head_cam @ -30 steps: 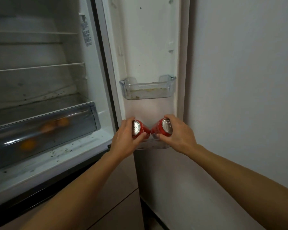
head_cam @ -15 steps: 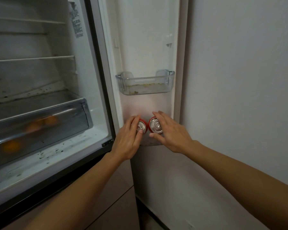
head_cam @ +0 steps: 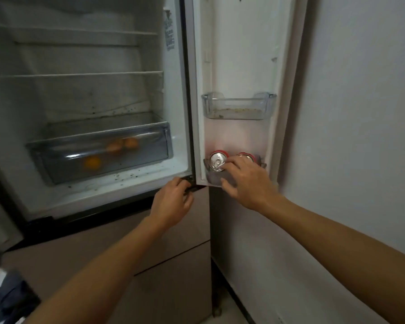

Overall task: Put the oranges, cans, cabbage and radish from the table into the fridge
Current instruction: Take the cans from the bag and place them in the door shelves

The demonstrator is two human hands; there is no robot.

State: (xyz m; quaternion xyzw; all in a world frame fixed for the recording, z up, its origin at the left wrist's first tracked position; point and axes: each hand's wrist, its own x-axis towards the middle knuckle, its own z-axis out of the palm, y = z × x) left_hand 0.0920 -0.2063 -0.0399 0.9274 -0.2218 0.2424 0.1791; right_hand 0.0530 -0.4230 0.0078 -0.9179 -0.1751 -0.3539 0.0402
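Two red cans stand upright side by side in the lower door bin (head_cam: 262, 165) of the open fridge: the left can (head_cam: 216, 161) shows its silver top, the right can (head_cam: 246, 157) is partly hidden by my fingers. My right hand (head_cam: 246, 181) rests over the bin with fingers spread, touching the cans' tops without gripping either. My left hand (head_cam: 173, 202) hangs lower, off the cans, fingers loosely curled near the door's bottom corner, holding nothing. Three oranges (head_cam: 92, 163) lie in the clear crisper drawer (head_cam: 56, 148). Cabbage and radish are not in view.
An upper clear door bin (head_cam: 239, 107) holds only crumbs. Glass shelves (head_cam: 80, 74) inside the fridge are bare. A white wall (head_cam: 360, 113) stands right of the door. Brown lower drawer fronts (head_cam: 168, 265) lie below. Dark fabric (head_cam: 7, 300) sits at bottom left.
Both cans went from tilted in my hands to standing in the lower door bin. My left hand let go and dropped down and left; my right hand loosened on top of the cans.
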